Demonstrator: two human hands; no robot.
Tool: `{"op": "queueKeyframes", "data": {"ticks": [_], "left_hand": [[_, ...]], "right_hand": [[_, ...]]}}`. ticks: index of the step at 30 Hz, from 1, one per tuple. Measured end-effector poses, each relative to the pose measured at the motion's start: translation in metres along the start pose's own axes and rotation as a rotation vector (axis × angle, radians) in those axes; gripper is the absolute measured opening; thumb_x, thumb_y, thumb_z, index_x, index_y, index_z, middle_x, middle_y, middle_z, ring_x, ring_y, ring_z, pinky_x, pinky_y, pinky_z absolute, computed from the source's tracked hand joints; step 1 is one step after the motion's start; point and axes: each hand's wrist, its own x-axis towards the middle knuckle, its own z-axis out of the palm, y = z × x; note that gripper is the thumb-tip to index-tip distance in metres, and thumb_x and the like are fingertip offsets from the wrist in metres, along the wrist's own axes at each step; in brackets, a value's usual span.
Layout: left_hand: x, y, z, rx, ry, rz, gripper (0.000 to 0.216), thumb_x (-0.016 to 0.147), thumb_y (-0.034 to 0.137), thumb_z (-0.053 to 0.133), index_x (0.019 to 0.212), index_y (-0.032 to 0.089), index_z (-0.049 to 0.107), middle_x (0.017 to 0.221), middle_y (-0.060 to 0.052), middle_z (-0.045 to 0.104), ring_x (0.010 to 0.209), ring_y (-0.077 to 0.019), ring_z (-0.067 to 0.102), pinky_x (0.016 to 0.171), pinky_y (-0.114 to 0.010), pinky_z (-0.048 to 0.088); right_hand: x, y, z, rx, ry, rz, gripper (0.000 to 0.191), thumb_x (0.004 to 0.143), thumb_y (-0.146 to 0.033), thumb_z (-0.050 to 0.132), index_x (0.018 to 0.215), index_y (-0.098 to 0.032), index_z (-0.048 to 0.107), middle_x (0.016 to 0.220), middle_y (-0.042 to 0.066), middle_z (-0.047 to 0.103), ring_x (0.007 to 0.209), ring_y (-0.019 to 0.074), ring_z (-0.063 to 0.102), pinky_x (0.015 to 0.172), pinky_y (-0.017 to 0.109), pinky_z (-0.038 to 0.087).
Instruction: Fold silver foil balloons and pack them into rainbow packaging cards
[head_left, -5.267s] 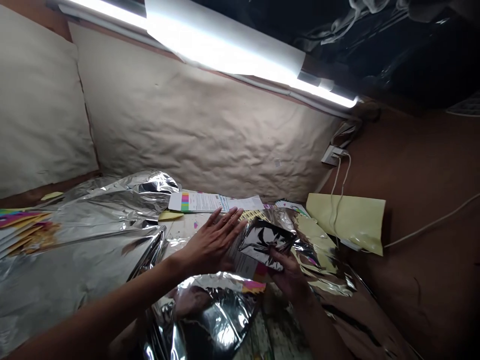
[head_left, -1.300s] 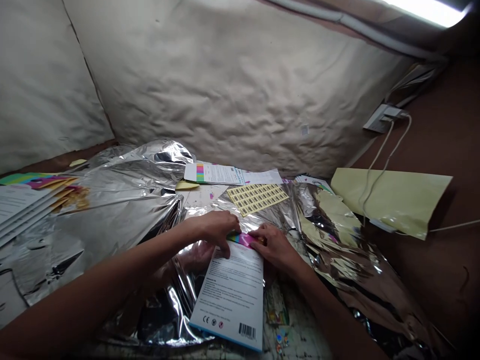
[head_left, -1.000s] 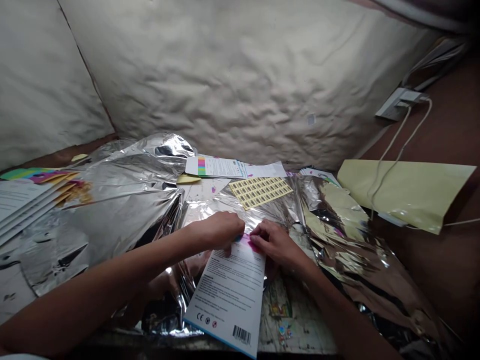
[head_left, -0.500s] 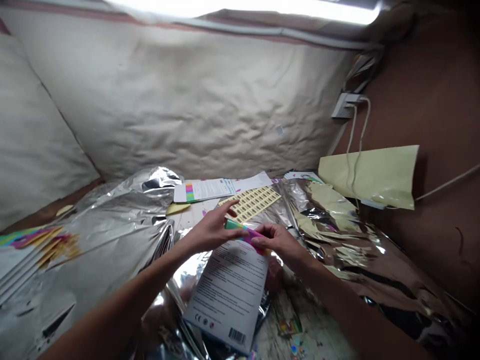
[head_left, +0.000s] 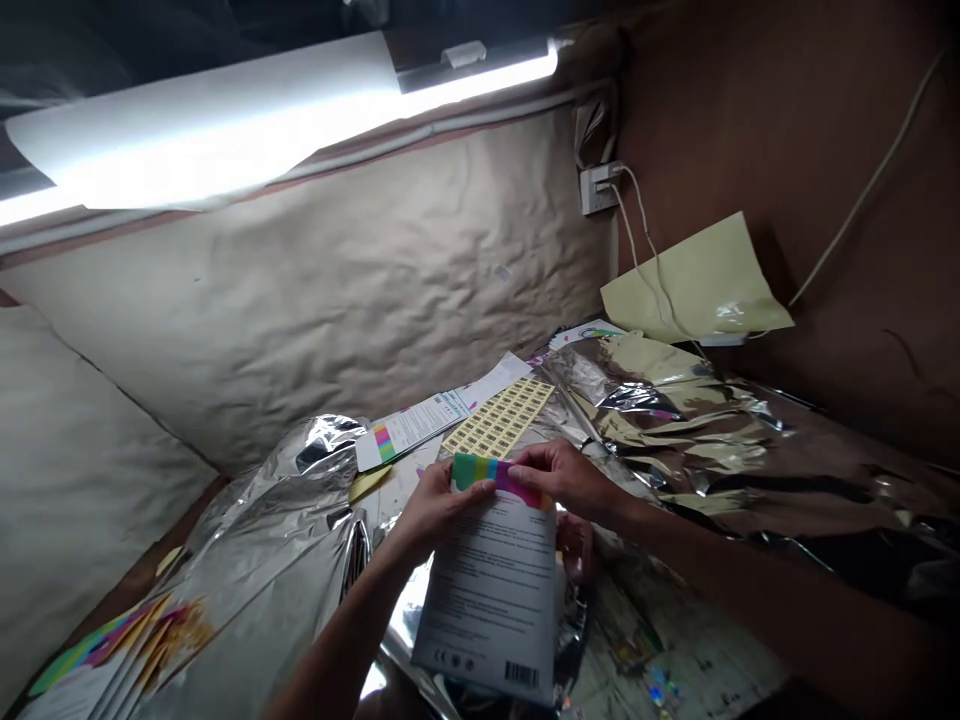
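A flat white printed packet [head_left: 491, 590] with a striped green, yellow, blue and magenta top edge hangs between my two hands, its text side facing me. My left hand [head_left: 439, 510] grips the upper left corner, thumb in front and fingers behind. At the upper right my right hand [head_left: 559, 475] pinches the coloured edge between thumb and fingers. A barcode shows at the packet's lower right. Just beyond my hands lies a yellow sheet of small stickers [head_left: 501, 417].
Printed cards [head_left: 412, 428] lie behind on the left, by the wall. Silver foil sheets [head_left: 277, 560] spread at left, and more crumpled foil [head_left: 690, 440] at right. Striped packets [head_left: 112, 660] are stacked at lower left. A power socket [head_left: 598, 188] with white cables hangs on the wall.
My view has tilted and turned right. The packet now stands more upright toward me. The raised fingers of my left hand have closed behind its top edge.
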Motion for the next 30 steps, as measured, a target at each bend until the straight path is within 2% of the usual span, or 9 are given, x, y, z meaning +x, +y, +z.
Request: {"op": "queueKeyframes", "data": {"ticks": [5, 10, 12, 14, 17, 20, 24, 27, 30], "left_hand": [[-0.001, 0.001, 0.003, 0.169, -0.018, 0.092, 0.028, 0.078, 0.038, 0.075, 0.087, 0.012, 0.069, 0.078, -0.003, 0.068, 0.065, -0.0129, 0.058, 0.059, -0.021, 0.043], [-0.006, 0.012, 0.002, 0.387, 0.069, 0.248, 0.020, 0.081, 0.033, 0.070, 0.082, 0.014, 0.067, 0.078, -0.002, 0.066, 0.071, -0.0152, 0.057, 0.063, -0.022, 0.042], [-0.008, 0.015, 0.000, 0.394, 0.057, 0.264, 0.021, 0.081, 0.034, 0.070, 0.080, 0.014, 0.067, 0.075, -0.002, 0.066, 0.069, -0.0150, 0.057, 0.062, -0.023, 0.041], [-0.010, 0.020, -0.005, 0.324, -0.004, 0.264, 0.023, 0.080, 0.036, 0.071, 0.082, 0.013, 0.069, 0.074, -0.002, 0.066, 0.067, -0.0141, 0.057, 0.061, -0.022, 0.041], [-0.015, 0.029, -0.015, 0.192, -0.014, 0.295, 0.028, 0.080, 0.041, 0.073, 0.089, 0.014, 0.070, 0.079, -0.003, 0.069, 0.068, -0.0144, 0.060, 0.061, -0.022, 0.043], [-0.017, 0.035, -0.025, 0.109, 0.041, 0.324, 0.032, 0.078, 0.044, 0.074, 0.090, 0.015, 0.070, 0.084, -0.004, 0.071, 0.071, -0.0167, 0.063, 0.062, -0.023, 0.045], [-0.012, 0.032, -0.038, 0.005, 0.010, 0.265, 0.040, 0.074, 0.043, 0.078, 0.101, 0.016, 0.070, 0.096, -0.007, 0.074, 0.084, -0.0213, 0.068, 0.074, -0.028, 0.051], [-0.014, 0.032, -0.046, 0.075, -0.022, 0.279, 0.040, 0.070, 0.043, 0.081, 0.094, 0.013, 0.072, 0.089, -0.007, 0.074, 0.081, -0.0229, 0.068, 0.072, -0.029, 0.052], [-0.023, 0.047, -0.062, 0.144, 0.158, 0.376, 0.042, 0.067, 0.042, 0.083, 0.093, 0.012, 0.070, 0.087, -0.007, 0.073, 0.079, -0.0219, 0.068, 0.068, -0.028, 0.052]], "right_hand": [[-0.002, -0.021, 0.000, -0.281, -0.216, -0.043, 0.019, 0.080, -0.022, 0.059, 0.091, -0.015, 0.074, 0.086, 0.005, 0.074, 0.078, 0.0187, 0.067, 0.065, 0.025, 0.048], [-0.003, -0.051, 0.017, -0.979, -0.002, -0.178, 0.022, 0.082, -0.014, 0.055, 0.100, -0.016, 0.067, 0.091, 0.009, 0.072, 0.084, 0.0233, 0.066, 0.073, 0.032, 0.045], [0.001, -0.058, 0.017, -0.889, -0.105, -0.141, 0.032, 0.083, -0.015, 0.056, 0.115, -0.018, 0.061, 0.103, 0.010, 0.071, 0.091, 0.0231, 0.066, 0.077, 0.033, 0.047], [0.009, -0.063, 0.008, -0.556, -0.320, -0.053, 0.040, 0.083, -0.021, 0.061, 0.123, -0.019, 0.057, 0.111, 0.009, 0.069, 0.096, 0.0207, 0.065, 0.079, 0.030, 0.049], [0.020, -0.066, -0.008, -0.140, -0.488, 0.108, 0.040, 0.085, -0.043, 0.064, 0.114, -0.014, 0.064, 0.105, 0.010, 0.071, 0.091, 0.0197, 0.067, 0.076, 0.029, 0.051], [0.025, -0.065, -0.014, -0.185, -0.334, 0.114, 0.054, 0.083, -0.063, 0.060, 0.090, -0.011, 0.071, 0.083, 0.009, 0.070, 0.072, 0.0186, 0.065, 0.064, 0.029, 0.050], [0.022, -0.069, -0.006, -0.544, 0.090, -0.260, 0.052, 0.088, -0.062, 0.052, 0.072, -0.015, 0.067, 0.069, 0.004, 0.063, 0.065, 0.0170, 0.056, 0.058, 0.027, 0.043], [0.014, -0.074, -0.005, -0.520, 0.320, -0.307, 0.049, 0.087, -0.063, 0.051, 0.086, -0.018, 0.070, 0.075, 0.007, 0.066, 0.069, 0.0222, 0.060, 0.057, 0.031, 0.046], [0.012, -0.067, -0.015, -0.280, 0.354, -0.245, 0.058, 0.084, -0.064, 0.056, 0.125, -0.024, 0.058, 0.108, 0.015, 0.068, 0.086, 0.0297, 0.068, 0.069, 0.040, 0.055]]}}
